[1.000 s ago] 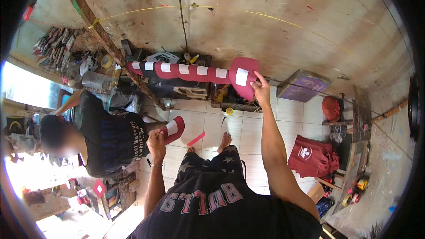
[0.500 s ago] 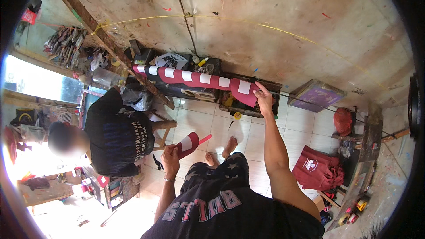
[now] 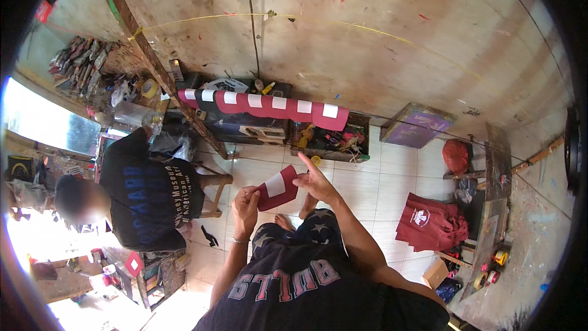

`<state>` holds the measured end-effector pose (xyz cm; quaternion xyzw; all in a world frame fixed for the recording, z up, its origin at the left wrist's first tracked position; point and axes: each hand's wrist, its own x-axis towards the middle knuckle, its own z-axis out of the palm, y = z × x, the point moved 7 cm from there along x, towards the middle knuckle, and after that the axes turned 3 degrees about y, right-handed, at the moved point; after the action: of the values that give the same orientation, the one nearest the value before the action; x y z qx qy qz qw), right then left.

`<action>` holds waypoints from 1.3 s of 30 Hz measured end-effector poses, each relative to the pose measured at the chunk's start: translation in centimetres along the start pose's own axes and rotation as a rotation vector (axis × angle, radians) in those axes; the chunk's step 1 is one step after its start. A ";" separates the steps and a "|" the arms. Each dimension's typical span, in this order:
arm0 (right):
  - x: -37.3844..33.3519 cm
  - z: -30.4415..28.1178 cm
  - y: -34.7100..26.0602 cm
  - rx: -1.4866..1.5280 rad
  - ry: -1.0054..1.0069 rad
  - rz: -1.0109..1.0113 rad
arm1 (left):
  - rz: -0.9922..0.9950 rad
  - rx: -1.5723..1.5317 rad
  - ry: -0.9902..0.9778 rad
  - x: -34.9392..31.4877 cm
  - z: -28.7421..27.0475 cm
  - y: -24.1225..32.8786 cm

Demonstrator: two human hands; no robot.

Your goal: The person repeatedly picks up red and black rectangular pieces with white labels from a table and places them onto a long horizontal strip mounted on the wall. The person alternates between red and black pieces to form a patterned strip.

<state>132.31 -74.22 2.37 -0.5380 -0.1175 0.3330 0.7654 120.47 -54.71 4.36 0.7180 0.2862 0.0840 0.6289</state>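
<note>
Both my hands are in front of my body, joined by a maroon fabric piece (image 3: pixel 286 201) with a white rectangle on it. My left hand (image 3: pixel 246 211) is closed on the piece's left edge. At its right edge, my right hand (image 3: pixel 317 182) grips with the thumb and lower fingers while the index finger points outward. Beyond them, a row of similar maroon pieces (image 3: pixel 285 113) with white rectangles hangs overlapping along a line below the wall. The rightmost hanging piece (image 3: pixel 331 121) is apart from my hands.
A person in a black shirt (image 3: pixel 144 190) sits at the left by a cluttered bench. A slanting wooden pole (image 3: pixel 138 37) crosses the left side. Under the hanging row stands an open box (image 3: pixel 343 153) of odds and ends. Folded maroon garments (image 3: pixel 432 224) are at the right.
My right hand has let go of the last hanging piece and come back to the piece in my left hand. That piece is now stretched between both hands.
</note>
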 end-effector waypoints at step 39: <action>5.4 -32.5 -5.5 -0.366 0.485 -0.112 | -0.887 -0.075 0.239 -24.2 4.7 -23.6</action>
<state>155.99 -96.12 -6.40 -0.7235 -0.0190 0.1256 0.6786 95.59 -70.18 -13.22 0.4881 0.6333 -0.1008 0.5921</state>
